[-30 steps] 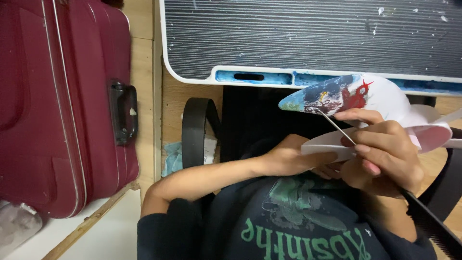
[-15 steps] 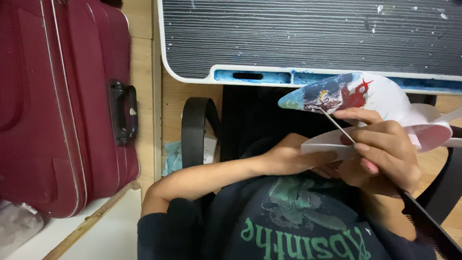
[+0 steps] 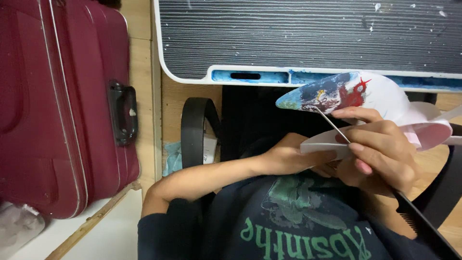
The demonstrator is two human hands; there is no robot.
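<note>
Right hand (image 3: 380, 154) pinching thin brush (image 3: 332, 124); left hand (image 3: 288, 156) half hidden under white mask (image 3: 380, 103), grip unclear.

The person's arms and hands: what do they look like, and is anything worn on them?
Both hands are bare: no gloves, rings or watch show. The left hand leads back along a bare forearm to a dark navy short sleeve, part of a dark shirt with a green print on its front. The right hand has slim fingers with short, unpainted nails; its arm is mostly hidden.
</note>
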